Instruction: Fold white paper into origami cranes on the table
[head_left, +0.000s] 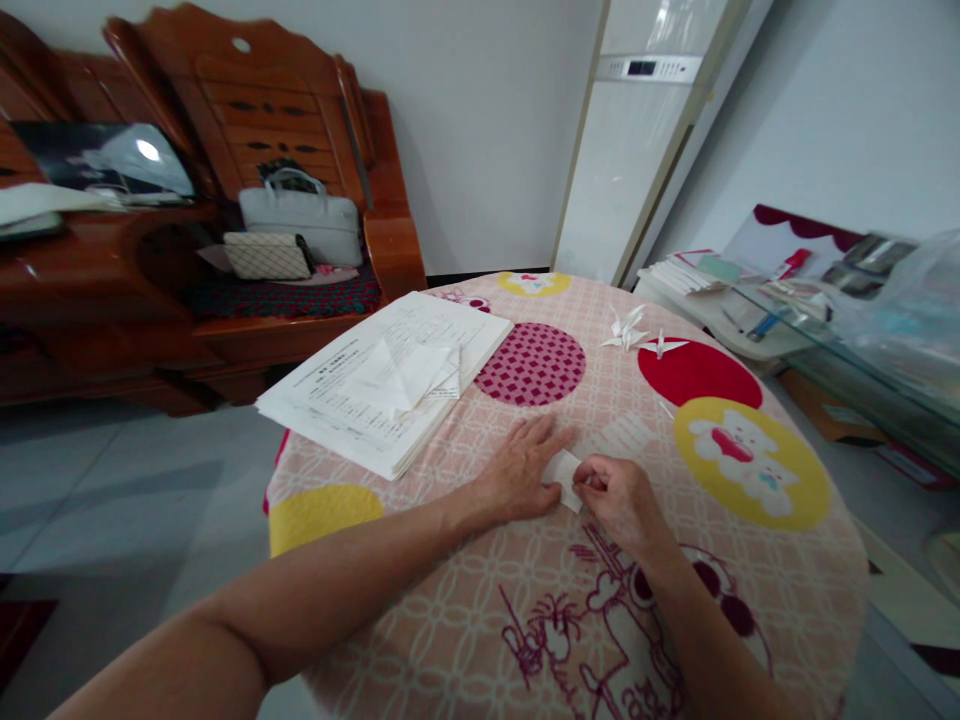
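Observation:
A small white piece of folded paper (564, 482) lies on the patterned tablecloth between my hands. My left hand (529, 468) rests flat with its fingers stretched out, its thumb on the paper's left side. At the right edge of the paper, my right hand (616, 500) has its fingers pinched together on it. A strip of printed paper (621, 434) lies flat just beyond my hands. Farther back to the right stand white folded paper cranes (627, 328), one of them on the red circle of the cloth.
A thick stack of printed sheets (360, 395) lies on the left of the round table, with loose folded paper (405, 375) on top. A glass-topped side table (832, 345) with papers and a plastic bag stands right. Behind are a wooden chair (277, 110) with bags and a white air conditioner (622, 180).

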